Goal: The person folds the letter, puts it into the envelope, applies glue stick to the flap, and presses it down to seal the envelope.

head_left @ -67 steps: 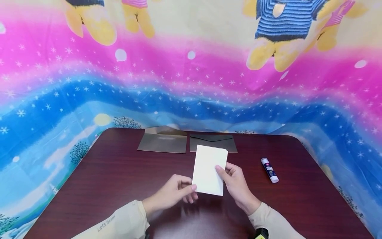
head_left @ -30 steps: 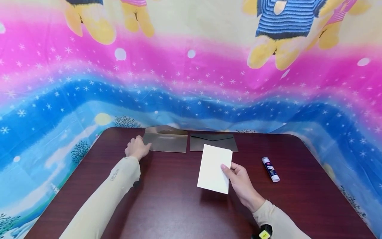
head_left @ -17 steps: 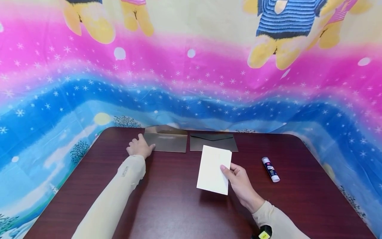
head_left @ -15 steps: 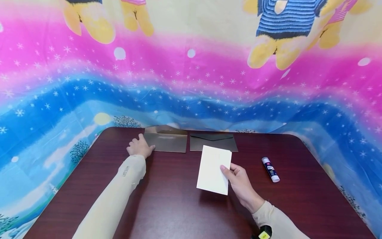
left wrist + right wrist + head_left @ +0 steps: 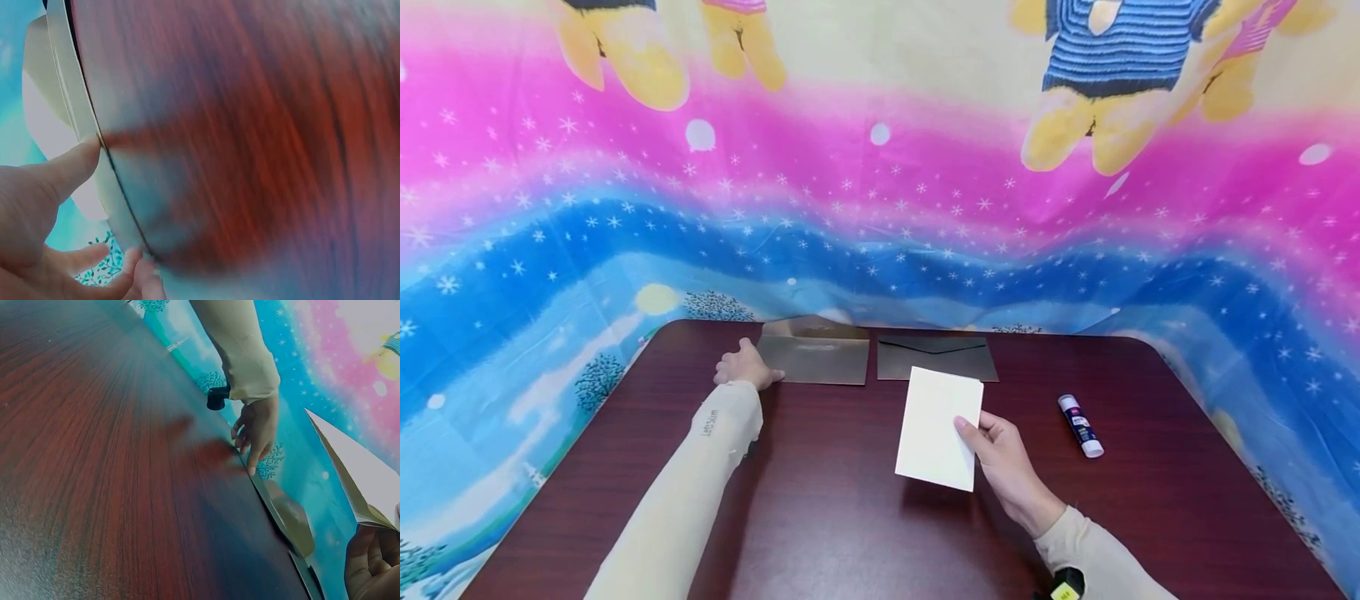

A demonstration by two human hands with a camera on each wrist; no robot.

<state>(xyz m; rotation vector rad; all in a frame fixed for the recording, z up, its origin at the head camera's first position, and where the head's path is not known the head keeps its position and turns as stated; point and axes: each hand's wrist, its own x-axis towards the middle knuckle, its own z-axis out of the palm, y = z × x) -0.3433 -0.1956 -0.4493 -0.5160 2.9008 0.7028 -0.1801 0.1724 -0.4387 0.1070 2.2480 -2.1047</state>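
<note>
My left hand [image 5: 745, 365] is at the left end of a grey-brown envelope [image 5: 820, 367] whose flap stands up at the far edge of the table. In the left wrist view the thumb meets the near edge of the envelope [image 5: 74, 75], and bent fingertips lie at its end. My right hand [image 5: 1003, 458] holds a folded white card [image 5: 936, 425] by its right side, thumb on the front face. The right wrist view shows the card [image 5: 369, 469] from its side, its layers slightly apart, with fingers behind it.
A second grey envelope [image 5: 917, 367], flap folded down, lies right of the first one. A glue stick [image 5: 1080, 427] lies on the right of the dark red wooden table [image 5: 820, 517]. A printed cloth [image 5: 880, 200] hangs behind the table.
The left hand has left the card and reached to the far left envelope. That envelope has just shifted slightly left and nearer. The right hand, still holding the card, moved slightly right, then stayed.
</note>
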